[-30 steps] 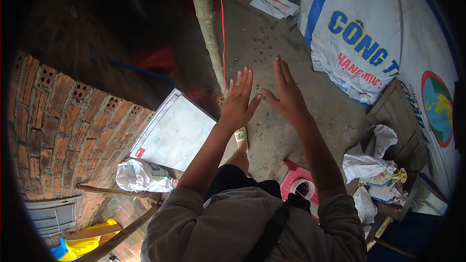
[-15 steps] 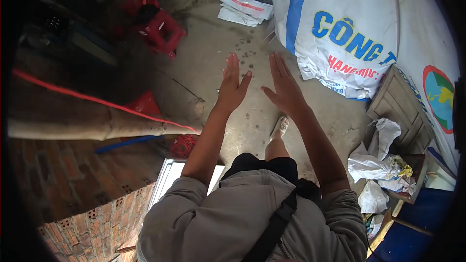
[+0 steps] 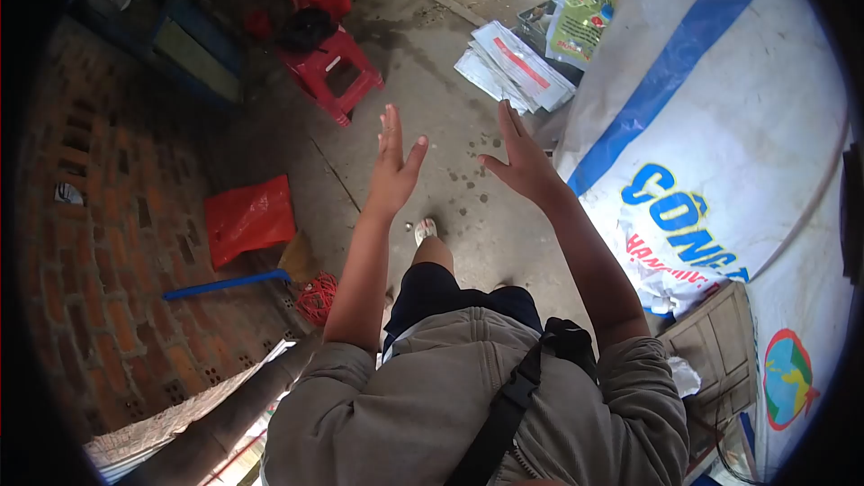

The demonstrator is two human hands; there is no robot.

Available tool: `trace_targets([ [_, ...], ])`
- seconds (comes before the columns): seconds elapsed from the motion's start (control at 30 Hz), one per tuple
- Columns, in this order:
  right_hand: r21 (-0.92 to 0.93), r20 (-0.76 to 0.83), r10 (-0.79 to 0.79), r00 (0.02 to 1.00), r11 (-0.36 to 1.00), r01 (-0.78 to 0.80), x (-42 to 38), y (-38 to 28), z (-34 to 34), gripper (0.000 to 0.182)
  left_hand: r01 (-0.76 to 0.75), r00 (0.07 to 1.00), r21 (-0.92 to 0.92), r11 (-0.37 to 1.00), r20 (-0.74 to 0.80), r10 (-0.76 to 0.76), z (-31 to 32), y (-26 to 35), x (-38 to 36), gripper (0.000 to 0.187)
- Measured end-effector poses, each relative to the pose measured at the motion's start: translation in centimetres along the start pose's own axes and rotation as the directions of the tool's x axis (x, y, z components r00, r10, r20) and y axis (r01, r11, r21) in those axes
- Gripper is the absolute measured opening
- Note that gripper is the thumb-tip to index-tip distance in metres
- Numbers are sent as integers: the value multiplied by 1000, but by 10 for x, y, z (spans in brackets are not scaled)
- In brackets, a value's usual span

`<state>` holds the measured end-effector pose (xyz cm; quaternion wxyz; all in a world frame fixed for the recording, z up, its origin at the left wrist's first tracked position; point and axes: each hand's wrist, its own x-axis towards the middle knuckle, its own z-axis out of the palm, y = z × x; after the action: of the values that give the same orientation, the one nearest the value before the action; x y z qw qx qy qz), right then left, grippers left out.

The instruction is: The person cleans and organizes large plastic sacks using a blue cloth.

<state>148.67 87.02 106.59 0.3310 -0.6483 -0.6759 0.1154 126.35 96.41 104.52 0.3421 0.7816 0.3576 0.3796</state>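
Both arms stretch forward over the concrete floor (image 3: 450, 162). My left hand (image 3: 393, 162) holds nothing, its fingers extended and the thumb apart. Facing it across a gap, my right hand (image 3: 525, 157) is also bare, with straight fingers and the thumb pointing inward. Neither hand touches anything. Beyond my left hand stands a red plastic stool (image 3: 335, 72) with a dark item on it. Past my right hand lie folded white sacks (image 3: 517, 67) with a red stripe. A large white tarp (image 3: 684, 99) with a blue band and printed letters rises on the right.
A brick wall (image 3: 117, 261) runs along the left. Near it are a red dustpan-like sheet (image 3: 252, 216), a blue-handled broom (image 3: 225, 284) and a red string bundle (image 3: 317, 298). A wooden panel (image 3: 715, 342) leans at lower right; a green printed bag (image 3: 583, 22) sits at the back.
I have walked forward, and the other foot now shows in front. The stool, sacks and tarp appear nearer and lower; the bamboo pole has left view. Both hands stay raised and unfilled.
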Motion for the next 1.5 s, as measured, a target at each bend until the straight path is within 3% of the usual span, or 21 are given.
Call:
trace_targets([
  [0.03,-2,0,-12,1000,1000,12,31,10,2,95,39,999,26,999,-27,-38,-8,-10,27,79],
  [0.07,-153,-27,-59,998,987,54,61,18,6,94,31,999,30,999,-34,-30,-14,-25,56,79],
  [0.1,-299,-52,-102,993,951,82,91,26,12,94,-6,999,155,988,-44,13,-18,-43,85,79],
  [0.13,-314,-54,-104,993,946,82,122,35,19,93,-40,998,278,960,-40,53,-21,-62,114,79],
  [0.23,-310,-17,-50,999,950,43,208,69,33,97,-131,991,369,920,50,120,-22,-105,216,80],
  [0.37,-333,-24,157,987,930,-156,303,115,30,99,-240,967,331,913,169,193,-24,-133,346,81],
  [0.43,-261,-26,229,973,938,-228,333,144,24,100,-277,935,218,936,284,211,-25,-136,405,80],
  [0.7,-99,-128,572,810,806,-584,423,287,-16,99,-515,772,189,836,526,357,52,-166,642,87],
  [0.8,23,-165,614,771,784,-620,465,360,-11,100,-593,688,168,787,614,387,100,-187,724,88],
  [0.87,73,-108,725,681,688,-722,496,402,-6,101,-629,634,157,761,671,384,129,-202,773,89],
  [0.93,121,-65,765,641,644,-756,526,435,2,102,-599,585,183,779,765,270,153,-214,812,90],
  [1.03,220,155,803,575,539,-813,569,486,21,107,-579,460,139,804,869,181,182,-234,866,91],
  [1.13,284,334,781,527,450,-847,630,528,21,110,-588,403,104,802,897,179,214,-258,910,93],
  [1.2,283,220,866,449,384,-879,658,566,43,108,-578,338,91,811,931,136,242,-260,943,93],
  [1.3,534,106,937,333,229,-814,694,578,33,101,-536,229,77,841,972,57,296,-268,991,97],
  [1.33,647,86,970,227,120,-753,700,595,58,98,-515,170,52,856,985,42,320,-282,1003,98],
  [1.4,858,154,988,30,-119,-499,716,619,86,95,-504,68,13,863,997,25,382,-330,1028,106],
  [1.43,916,185,982,-22,-181,-358,718,628,99,96,-534,13,-22,845,999,34,410,-342,1037,106],
  [1.5,945,215,958,-187,-253,-208,716,646,120,95,-578,-76,43,815,992,-106,462,-371,1043,113],
])
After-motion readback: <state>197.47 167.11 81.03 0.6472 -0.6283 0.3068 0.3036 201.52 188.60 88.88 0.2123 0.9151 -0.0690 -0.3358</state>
